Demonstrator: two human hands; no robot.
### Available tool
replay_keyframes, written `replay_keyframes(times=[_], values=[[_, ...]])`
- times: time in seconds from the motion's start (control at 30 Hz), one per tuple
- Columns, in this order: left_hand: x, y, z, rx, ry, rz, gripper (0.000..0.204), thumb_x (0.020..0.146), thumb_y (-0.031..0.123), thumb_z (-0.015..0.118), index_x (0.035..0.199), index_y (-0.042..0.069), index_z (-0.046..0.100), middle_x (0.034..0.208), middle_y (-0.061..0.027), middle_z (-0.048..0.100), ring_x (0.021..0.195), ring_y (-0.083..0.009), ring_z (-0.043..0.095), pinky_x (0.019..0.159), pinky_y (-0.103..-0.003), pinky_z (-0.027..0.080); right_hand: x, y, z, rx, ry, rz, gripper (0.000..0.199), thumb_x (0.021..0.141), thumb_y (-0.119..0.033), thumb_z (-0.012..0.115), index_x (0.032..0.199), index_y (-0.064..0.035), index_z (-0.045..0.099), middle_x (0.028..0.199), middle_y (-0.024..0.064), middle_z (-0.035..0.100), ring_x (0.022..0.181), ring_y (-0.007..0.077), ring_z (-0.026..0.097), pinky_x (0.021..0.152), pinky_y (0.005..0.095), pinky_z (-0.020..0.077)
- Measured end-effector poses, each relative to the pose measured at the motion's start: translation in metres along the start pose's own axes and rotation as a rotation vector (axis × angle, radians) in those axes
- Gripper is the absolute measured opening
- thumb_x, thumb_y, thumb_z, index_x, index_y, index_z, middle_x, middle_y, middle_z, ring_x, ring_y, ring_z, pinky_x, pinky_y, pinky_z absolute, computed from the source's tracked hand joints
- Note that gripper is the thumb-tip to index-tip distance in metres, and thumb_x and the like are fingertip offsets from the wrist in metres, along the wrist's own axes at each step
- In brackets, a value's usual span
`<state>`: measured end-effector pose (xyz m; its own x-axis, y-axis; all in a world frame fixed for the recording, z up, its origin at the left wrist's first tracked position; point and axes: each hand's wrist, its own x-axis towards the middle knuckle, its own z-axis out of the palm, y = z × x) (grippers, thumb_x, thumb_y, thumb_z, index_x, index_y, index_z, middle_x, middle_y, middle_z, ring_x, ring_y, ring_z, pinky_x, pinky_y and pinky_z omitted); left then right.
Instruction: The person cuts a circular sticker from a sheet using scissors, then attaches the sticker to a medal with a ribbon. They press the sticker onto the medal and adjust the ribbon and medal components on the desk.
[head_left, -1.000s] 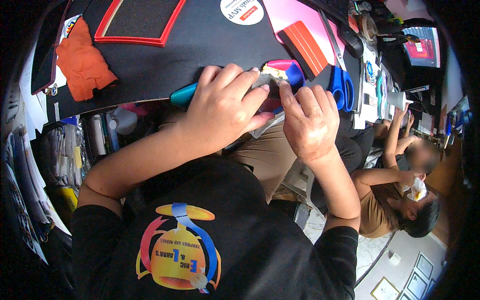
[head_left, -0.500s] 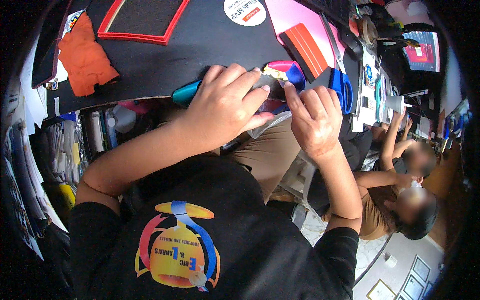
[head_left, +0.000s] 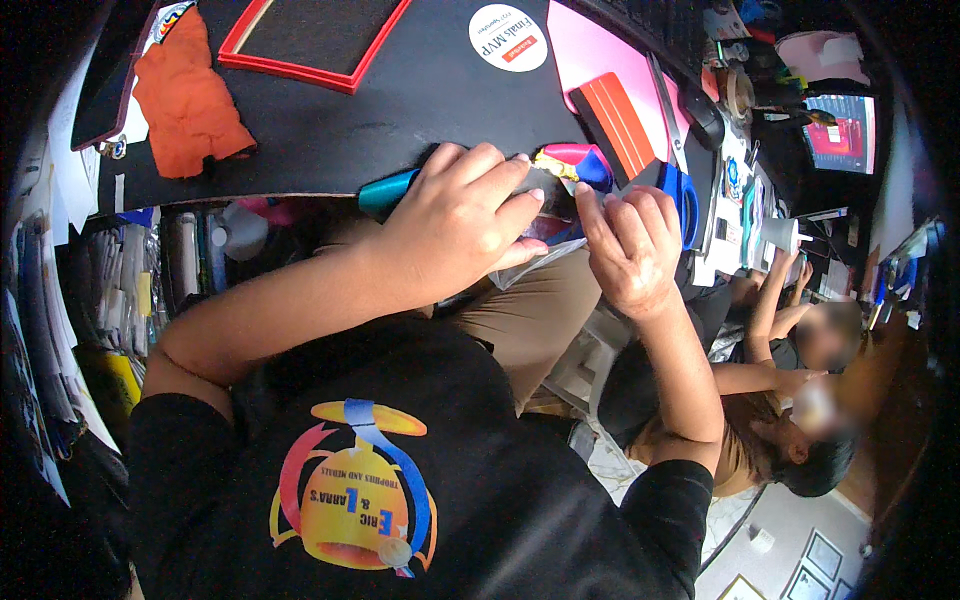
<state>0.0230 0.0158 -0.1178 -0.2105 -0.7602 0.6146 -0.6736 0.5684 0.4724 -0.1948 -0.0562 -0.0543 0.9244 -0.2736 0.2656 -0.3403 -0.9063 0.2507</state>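
My left hand (head_left: 462, 215) is over the front edge of the black table, fingers bent and thumb below, closed around a small bundle. A crumpled gold-coloured piece (head_left: 553, 165) with a pink and blue ribbon (head_left: 590, 165) shows at its fingertips. Beneath that hand a teal tapered object (head_left: 386, 190) sticks out to the left; whether the palm grips it is hidden. To the right, my right hand (head_left: 635, 245) has its fingers curled and the index fingertip close to the ribbon's underside. What its fingers pinch cannot be made out. Clear plastic (head_left: 538, 264) hangs below, between both hands.
An orange-red squeegee-like block (head_left: 617, 125), scissors with blue handles (head_left: 680, 195) and a pink sheet (head_left: 575, 50) lie beyond my right hand. Farther back are a round white printed disc (head_left: 508, 38), a red-framed tray (head_left: 300, 70) and orange cloth (head_left: 190, 100). Other people sit at right.
The view has shifted slightly, so the table things appear a little farther right. Both hands stay at the ribboned gold piece, and the right fingers have moved only slightly.
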Motion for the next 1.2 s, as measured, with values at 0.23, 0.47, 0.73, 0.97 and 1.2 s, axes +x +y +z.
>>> replay_keyframes(times=[0.23,0.47,0.73,0.97,1.2], values=[[0.000,0.000,-0.001,-0.017,-0.015,-0.001,0.041,0.070,0.031,0.080,0.099,0.004,0.069,0.111,-0.0152,0.065,0.094,-0.0284,0.059,0.080,-0.040,0.046,-0.001,0.009,0.003,0.022,0.020,-0.064,0.053,0.058,-0.005,0.068,0.111,-0.0032,0.070,0.083,0.0049,0.057,0.077,0.0221,0.058,0.079,0.0402,0.0510],[0.000,-0.001,-0.001,-0.015,-0.012,0.010,0.041,0.071,0.033,0.080,0.098,0.004,0.069,0.112,-0.0160,0.065,0.095,-0.0286,0.059,0.080,-0.041,0.046,-0.001,0.012,0.008,-0.014,0.079,-0.099,0.044,0.069,-0.019,0.063,0.109,-0.0031,0.069,0.081,0.0027,0.054,0.076,0.0181,0.056,0.079,0.0393,0.0481],[0.000,0.000,-0.001,-0.019,-0.017,0.001,0.041,0.072,0.034,0.079,0.097,0.004,0.068,0.114,-0.0164,0.064,0.096,-0.0287,0.058,0.081,-0.041,0.046,-0.004,0.014,0.005,0.001,0.035,-0.091,0.055,0.058,-0.011,0.068,0.112,-0.0027,0.070,0.084,0.0059,0.057,0.078,0.0229,0.057,0.079,0.0420,0.0503],[0.000,0.000,-0.002,-0.004,-0.020,0.008,0.041,0.073,0.034,0.079,0.098,0.004,0.069,0.114,-0.0162,0.064,0.096,-0.0288,0.058,0.081,-0.041,0.046,-0.001,0.015,0.003,-0.047,0.034,-0.109,0.046,0.070,-0.022,0.060,0.111,-0.0030,0.068,0.083,0.0044,0.054,0.078,0.0203,0.055,0.082,0.0421,0.0484],[0.001,-0.001,-0.004,-0.011,-0.052,-0.003,0.041,0.073,0.036,0.079,0.099,0.005,0.069,0.113,-0.0145,0.064,0.097,-0.0290,0.058,0.082,-0.042,0.046,-0.003,0.007,-0.010,-0.014,-0.024,0.018,0.044,0.071,-0.014,0.064,0.114,-0.0023,0.066,0.078,0.0051,0.051,0.076,0.0223,0.056,0.088,0.0446,0.0487]])
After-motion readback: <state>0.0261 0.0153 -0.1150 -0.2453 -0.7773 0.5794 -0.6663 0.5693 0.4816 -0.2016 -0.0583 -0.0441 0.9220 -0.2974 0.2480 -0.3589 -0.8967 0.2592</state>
